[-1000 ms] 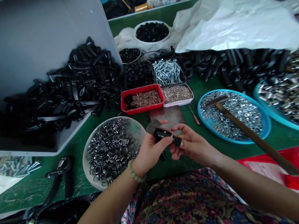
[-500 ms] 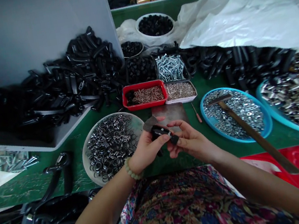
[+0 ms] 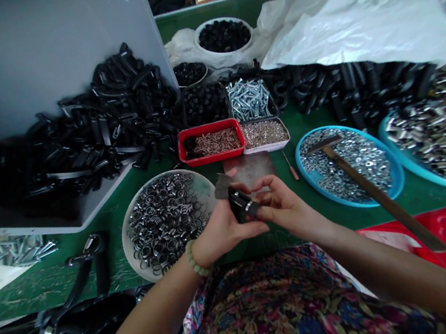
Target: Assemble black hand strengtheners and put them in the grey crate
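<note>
The work area is a green-topped workbench (image 3: 50, 279), with a grey partition panel (image 3: 21, 69) at far left and a white plastic sheet (image 3: 355, 16) at far right. A heap of black moulded parts (image 3: 75, 142) lies against the panel. On the near right sits a blue tray of steel nuts (image 3: 401, 175), with a wooden-handled hammer (image 3: 372, 188) resting across it. On the near left is a round plate of coiled steel rings (image 3: 206, 192). Between them lies a flat steel plate (image 3: 256, 164), with a red tray of screws (image 3: 211, 159) just beyond it.

The small black fitting (image 3: 241, 205) is held above the bench, in front of the torso. The left hand (image 3: 224, 229) cradles it in a narrow grip, and the right hand (image 3: 286, 205) pinches its near end. The fitting appears light and stiff, with a smooth surface that may slip; take hold of it by the main body.
</note>
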Action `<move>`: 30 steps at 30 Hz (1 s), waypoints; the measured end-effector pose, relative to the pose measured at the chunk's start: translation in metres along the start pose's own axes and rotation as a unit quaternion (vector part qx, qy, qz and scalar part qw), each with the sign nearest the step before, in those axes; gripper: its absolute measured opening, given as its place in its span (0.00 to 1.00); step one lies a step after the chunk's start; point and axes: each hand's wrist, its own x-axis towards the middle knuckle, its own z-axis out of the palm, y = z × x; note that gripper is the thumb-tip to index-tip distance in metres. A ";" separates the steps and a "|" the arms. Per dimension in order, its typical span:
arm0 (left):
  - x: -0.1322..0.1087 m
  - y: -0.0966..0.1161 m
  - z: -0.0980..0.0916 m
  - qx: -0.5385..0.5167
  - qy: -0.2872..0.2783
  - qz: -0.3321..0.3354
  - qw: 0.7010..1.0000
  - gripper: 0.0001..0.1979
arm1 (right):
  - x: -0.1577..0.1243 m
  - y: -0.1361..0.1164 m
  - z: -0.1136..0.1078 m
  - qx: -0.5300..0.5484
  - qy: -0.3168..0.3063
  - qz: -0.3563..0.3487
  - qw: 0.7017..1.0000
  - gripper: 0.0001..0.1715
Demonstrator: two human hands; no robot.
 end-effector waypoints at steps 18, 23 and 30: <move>0.066 -0.059 -0.008 0.630 -0.098 0.127 0.760 0.20 | 0.200 -0.015 -0.080 -0.807 0.014 -0.102 0.581 0.14; 0.066 -0.058 -0.007 0.603 -0.051 0.088 0.791 0.25 | 0.187 -0.018 -0.085 -0.788 0.051 -0.137 0.598 0.14; 0.067 -0.059 -0.003 0.575 -0.033 0.033 0.817 0.27 | 0.179 -0.021 -0.087 -0.717 0.076 -0.172 0.672 0.09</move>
